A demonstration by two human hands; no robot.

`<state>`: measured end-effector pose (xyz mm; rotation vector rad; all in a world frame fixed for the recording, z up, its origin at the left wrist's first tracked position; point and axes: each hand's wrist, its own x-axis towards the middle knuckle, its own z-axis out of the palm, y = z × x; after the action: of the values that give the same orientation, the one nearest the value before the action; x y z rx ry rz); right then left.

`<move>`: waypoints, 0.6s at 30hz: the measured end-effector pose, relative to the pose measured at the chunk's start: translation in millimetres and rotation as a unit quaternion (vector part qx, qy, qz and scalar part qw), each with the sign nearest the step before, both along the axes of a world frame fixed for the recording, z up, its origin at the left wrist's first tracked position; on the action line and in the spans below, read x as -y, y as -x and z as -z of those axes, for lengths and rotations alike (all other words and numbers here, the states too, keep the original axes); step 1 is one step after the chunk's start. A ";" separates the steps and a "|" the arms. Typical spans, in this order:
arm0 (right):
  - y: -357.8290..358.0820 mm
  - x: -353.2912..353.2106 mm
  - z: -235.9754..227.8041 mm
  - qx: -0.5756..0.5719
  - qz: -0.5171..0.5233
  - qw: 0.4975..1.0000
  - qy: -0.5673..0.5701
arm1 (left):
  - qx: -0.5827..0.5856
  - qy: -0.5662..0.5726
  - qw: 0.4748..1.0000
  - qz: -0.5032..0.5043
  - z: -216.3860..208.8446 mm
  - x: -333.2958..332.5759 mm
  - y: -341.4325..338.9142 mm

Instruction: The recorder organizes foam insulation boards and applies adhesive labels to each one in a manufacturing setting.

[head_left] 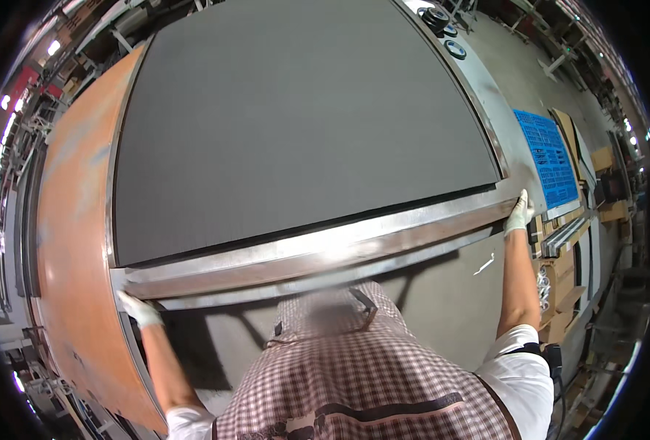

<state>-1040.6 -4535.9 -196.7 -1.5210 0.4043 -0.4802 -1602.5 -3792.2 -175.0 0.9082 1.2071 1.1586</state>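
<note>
A large flat dark grey sheet (296, 125) lies on the table in front of me, bordered by metal rails. Along its near edge runs a long silvery-brown metal bar (325, 253), and my arms are spread wide to its two ends. In a white glove, my left hand (141, 309) is closed round the bar's left end, by the table corner. My right hand (519, 214), also gloved in white, grips the right end with its fingers over the top. The undersides of both hands are hidden.
An orange-brown board surface (79, 220) adjoins the table on the left. Rolls of black tape (455, 50) sit on the far right rail. To the right are a blue plastic pallet (548, 158) and cardboard boxes (559, 286). A white scrap (485, 265) lies on the floor.
</note>
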 end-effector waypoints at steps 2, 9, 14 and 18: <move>16.8 13.1 -4.3 0.016 0.059 0.989 0.135 | -0.142 -0.072 0.983 0.096 15.4 59.2 4.3; 96.8 -84.2 -11.8 -0.085 -0.105 0.991 -0.006 | -0.170 -0.096 0.701 0.686 -33.3 295.0 -90.4; 153.1 -106.6 -0.5 -0.109 -0.121 0.979 0.123 | -0.174 -0.335 0.515 0.769 -52.0 430.3 -188.4; 157.4 -70.8 -29.0 -0.179 -0.229 0.942 0.166 | -0.206 -0.394 0.472 0.761 -42.4 486.0 -210.2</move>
<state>-1197.9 -4465.1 -167.6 -1.9708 0.2386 0.1091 -1392.4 -4278.1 -132.6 2.3046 -0.3232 -0.2133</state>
